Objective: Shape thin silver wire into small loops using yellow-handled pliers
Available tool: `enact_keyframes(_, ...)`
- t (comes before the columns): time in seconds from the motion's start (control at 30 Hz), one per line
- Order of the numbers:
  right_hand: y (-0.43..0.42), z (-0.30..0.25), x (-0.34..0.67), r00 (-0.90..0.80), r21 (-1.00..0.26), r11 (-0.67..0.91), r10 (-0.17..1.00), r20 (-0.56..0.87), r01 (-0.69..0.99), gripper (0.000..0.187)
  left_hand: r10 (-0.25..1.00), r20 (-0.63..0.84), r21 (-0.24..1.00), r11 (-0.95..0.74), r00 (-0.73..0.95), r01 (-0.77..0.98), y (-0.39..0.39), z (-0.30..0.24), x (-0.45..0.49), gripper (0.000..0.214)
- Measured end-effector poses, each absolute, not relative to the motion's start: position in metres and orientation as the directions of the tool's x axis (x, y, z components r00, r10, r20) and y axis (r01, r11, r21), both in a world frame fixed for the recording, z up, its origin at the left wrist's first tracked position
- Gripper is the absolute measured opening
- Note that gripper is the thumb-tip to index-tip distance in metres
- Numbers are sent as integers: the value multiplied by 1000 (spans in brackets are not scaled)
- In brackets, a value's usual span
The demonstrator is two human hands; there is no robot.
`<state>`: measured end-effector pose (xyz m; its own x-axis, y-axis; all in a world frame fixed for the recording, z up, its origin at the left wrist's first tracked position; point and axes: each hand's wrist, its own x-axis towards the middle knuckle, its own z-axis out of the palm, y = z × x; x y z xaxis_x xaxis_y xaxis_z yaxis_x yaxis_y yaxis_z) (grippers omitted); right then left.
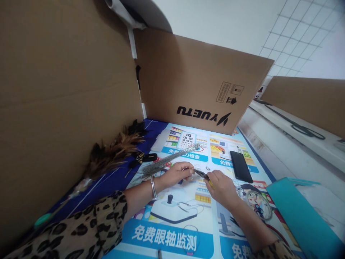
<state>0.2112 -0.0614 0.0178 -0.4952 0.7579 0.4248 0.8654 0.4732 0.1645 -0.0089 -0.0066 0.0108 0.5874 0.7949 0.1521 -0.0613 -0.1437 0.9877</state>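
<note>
On printed counter (206, 248), walled left and back by cardboard (199, 72), open along right edge; gripping pliers (201, 174) in right hand (222, 187), pinching tiny piece in left hand (179, 173).

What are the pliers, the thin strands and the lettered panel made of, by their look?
Pliers: slim, dark nose, so probably metal; the yellow, partly hidden handle may be plastic or rubber.
Thin strands: likely metal wire, from their silvery grey sheen.
Lettered panel: matte cardboard, it seems, from its brown, printed face.
</note>
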Motion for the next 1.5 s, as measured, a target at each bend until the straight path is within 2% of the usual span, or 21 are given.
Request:
enact_keyframes(0.77,-63,16,208,-449,102,452,785,426,886,14,796,146,989,-132,588,-66,-8,11,-8,22)
enact_keyframes(1.2,-61,6,212,-416,-71,496,789,452,865,20,794,143,990,-107,590,-96,-5,8,-7,22)
enact_keyframes(1.5,-60,5,211,-395,-139,500,801,451,855,19,801,195,980,-182,566,-81,-6,10,-8,24)
